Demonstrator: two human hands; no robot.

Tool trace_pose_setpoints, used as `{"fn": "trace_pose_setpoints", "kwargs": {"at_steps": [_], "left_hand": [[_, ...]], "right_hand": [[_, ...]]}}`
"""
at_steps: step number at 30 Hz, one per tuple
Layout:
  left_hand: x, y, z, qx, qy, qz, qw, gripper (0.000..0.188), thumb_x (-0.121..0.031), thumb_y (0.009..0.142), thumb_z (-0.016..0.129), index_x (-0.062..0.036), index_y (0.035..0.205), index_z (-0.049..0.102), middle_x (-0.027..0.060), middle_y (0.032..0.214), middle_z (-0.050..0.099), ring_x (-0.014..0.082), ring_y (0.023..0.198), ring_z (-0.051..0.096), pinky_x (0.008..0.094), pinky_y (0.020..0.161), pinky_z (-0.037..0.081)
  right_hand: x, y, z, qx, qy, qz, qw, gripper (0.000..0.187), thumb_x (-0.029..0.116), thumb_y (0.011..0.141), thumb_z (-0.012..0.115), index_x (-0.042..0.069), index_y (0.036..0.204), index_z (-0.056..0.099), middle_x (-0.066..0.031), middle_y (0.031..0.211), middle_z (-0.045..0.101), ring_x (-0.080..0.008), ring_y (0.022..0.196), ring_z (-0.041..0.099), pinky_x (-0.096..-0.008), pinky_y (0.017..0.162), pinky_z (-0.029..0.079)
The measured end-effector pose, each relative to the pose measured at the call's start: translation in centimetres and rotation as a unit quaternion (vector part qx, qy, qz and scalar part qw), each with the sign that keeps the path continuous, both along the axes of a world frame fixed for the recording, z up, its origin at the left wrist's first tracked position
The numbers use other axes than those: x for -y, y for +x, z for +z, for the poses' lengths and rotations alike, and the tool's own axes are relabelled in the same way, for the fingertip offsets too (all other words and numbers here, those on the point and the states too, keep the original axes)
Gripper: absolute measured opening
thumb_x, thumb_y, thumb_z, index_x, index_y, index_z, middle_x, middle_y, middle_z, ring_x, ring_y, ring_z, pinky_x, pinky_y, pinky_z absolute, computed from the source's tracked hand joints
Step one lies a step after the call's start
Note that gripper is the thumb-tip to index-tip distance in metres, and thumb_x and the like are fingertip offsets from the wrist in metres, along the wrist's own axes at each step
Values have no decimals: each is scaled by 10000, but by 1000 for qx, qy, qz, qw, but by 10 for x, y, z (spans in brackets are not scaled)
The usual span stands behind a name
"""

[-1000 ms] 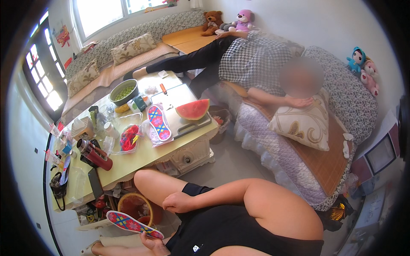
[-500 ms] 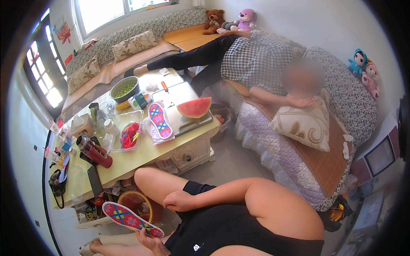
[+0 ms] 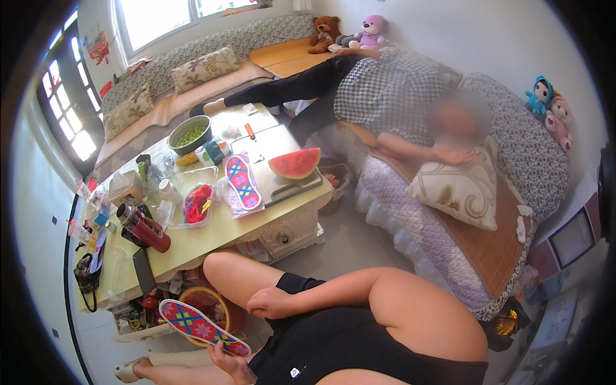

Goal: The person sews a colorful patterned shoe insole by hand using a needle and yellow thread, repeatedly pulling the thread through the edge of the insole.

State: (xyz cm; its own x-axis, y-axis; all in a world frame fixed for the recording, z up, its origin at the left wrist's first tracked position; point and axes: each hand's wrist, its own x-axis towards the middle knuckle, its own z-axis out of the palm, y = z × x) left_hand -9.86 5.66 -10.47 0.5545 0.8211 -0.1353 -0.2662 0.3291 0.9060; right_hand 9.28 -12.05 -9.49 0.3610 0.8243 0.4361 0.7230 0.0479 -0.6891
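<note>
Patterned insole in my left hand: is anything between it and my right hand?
Nothing solid visible stands between. The insole is in your left hand, apart from your right hand; the brown bucket shows in the gap but appears lower. Fine thread would be hard to tell.

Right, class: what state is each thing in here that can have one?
Nearer insole: held by left hand
Farther insole: lying pattern up
Watermelon: cut open
Bowl: holding green fruit
Red strands: bunched
Red flask: standing, lid unclear
Right hand: curled, contents unclear
</note>
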Motion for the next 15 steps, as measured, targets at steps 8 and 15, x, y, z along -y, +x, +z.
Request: {"fn": "trace_pose_setpoints", "kwargs": {"at_steps": [8, 15], "left_hand": [[13, 16, 34, 35, -20, 6, 999, 370, 17, 797, 500, 40, 1162, 560, 113, 1072, 626, 211, 949, 616, 341, 895, 497], [10, 23, 47, 6, 31, 39, 999, 244, 37, 860, 588, 31, 1103, 605, 77, 1010, 660, 167, 901, 629, 317, 859, 500]], "right_hand": [[15, 34, 95, -199, 114, -81, 970, 174, 101, 944, 592, 31, 1086, 663, -106, 940, 660, -183, 905, 632, -341, 821, 509], [30, 60, 187, -230, 360, -135, 894, 139, -1, 928, 619, 8, 1067, 623, -1, 900, 609, -43, 800, 556, -194, 689, 451]]}}
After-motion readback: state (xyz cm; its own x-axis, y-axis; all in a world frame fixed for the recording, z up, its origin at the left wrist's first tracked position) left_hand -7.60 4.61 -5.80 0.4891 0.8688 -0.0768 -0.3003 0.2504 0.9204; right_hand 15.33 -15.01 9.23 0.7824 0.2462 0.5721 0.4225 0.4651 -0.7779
